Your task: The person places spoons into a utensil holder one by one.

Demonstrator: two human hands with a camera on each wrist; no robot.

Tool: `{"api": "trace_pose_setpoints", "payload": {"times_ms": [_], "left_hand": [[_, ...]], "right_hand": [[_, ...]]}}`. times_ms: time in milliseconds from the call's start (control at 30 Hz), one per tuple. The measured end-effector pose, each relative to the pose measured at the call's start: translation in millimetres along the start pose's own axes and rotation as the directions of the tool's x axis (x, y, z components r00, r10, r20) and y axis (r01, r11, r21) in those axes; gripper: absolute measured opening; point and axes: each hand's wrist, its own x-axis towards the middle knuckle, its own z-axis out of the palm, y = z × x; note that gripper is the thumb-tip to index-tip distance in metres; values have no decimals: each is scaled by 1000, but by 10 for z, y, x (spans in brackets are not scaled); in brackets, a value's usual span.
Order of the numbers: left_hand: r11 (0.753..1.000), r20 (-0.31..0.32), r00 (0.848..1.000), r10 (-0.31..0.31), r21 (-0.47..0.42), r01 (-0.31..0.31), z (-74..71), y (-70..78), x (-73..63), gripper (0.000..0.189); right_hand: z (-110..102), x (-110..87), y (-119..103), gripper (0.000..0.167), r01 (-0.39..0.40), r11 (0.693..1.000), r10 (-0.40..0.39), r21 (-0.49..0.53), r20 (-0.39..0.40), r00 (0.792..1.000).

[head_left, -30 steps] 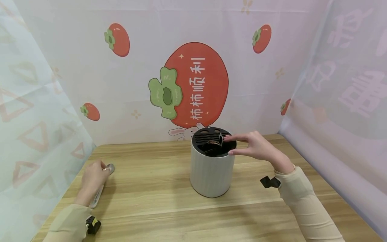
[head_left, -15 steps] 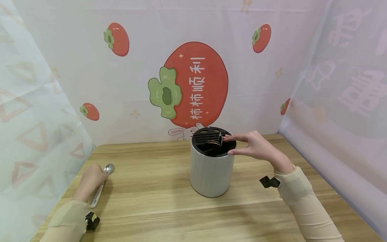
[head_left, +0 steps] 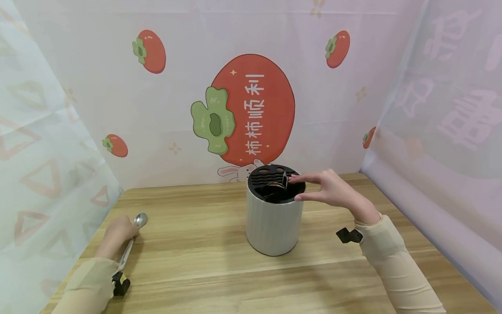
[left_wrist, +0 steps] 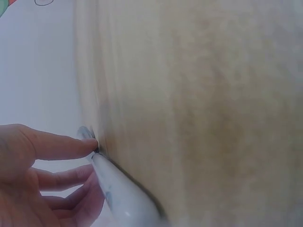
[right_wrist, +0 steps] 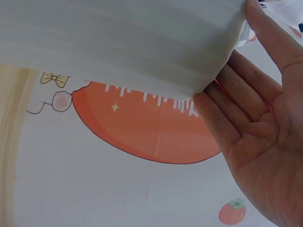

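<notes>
At the left of the table, a spoon [head_left: 140, 220] with a steel bowl and a pale handle [left_wrist: 125, 194] lies slanted. My left hand [head_left: 119, 232] pinches it near the neck; the left wrist view shows a fingertip pressed there, other fingers bent beside it. A white ribbed utensil holder [head_left: 273, 229] with a black slotted top stands right of centre. My right hand [head_left: 333, 188] rests at its rim, fingers fairly straight, thumb on the near edge. A curved utensil [head_left: 277, 185] and a thin upright piece [head_left: 285, 179] show in the opening; their kinds are unclear.
The wooden table [head_left: 188, 261] meets a white backdrop [head_left: 78, 131] printed with persimmons behind, and hanging sheets at both sides. A small black device [head_left: 120, 284] sits at my left wrist and another [head_left: 349, 235] at my right.
My left hand has drawn slightly back and left along the spoon, so more of its bowl shows. The right hand and the utensil holder stay in place.
</notes>
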Motion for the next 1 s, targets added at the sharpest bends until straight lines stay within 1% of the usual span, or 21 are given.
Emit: {"api": "trace_pose_setpoints", "payload": {"times_ms": [67,133,300,533,1000], "left_hand": [[1000,4,1000,0,-4,0,-9,0,3,18],[1000,10,1000,-12,-7,13,-13,-1,9,18],[1000,5,1000,-23,1,23,-27,2,24,20],[1000,2,1000,-18,3,18,-26,-4,40,19],[998,-4,1000,-30,-49,30,-6,-9,23,20]], "right_hand": [[-1,2,0,42,0,1000,0,1,1,1000],[0,5,3,42,1,1000,-1,3,4,1000],[-1,7,1,42,-3,1000,3,3,8,1000],[-6,7,-5,42,-2,1000,2,3,10,1000],[-2,4,5,42,4,1000,-4,-8,8,1000]]}}
